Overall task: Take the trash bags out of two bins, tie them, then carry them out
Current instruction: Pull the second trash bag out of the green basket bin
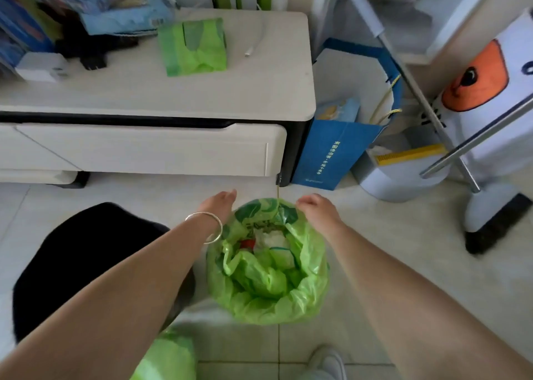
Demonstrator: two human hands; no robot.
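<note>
green trash bag (268, 267) open-mouthed on the floor, near centre | left hand (217, 206) grip at far-left rim, fingers straight | right hand (317, 209) grip pinching far-right rim | second green bag (167, 356) near-left

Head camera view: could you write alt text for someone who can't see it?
Two bare hands, left hand and right hand, reach to the far rim of a green trash bag holding rubbish on a tiled floor. Behind stands a white cabinet with folded green bags on top.
</note>
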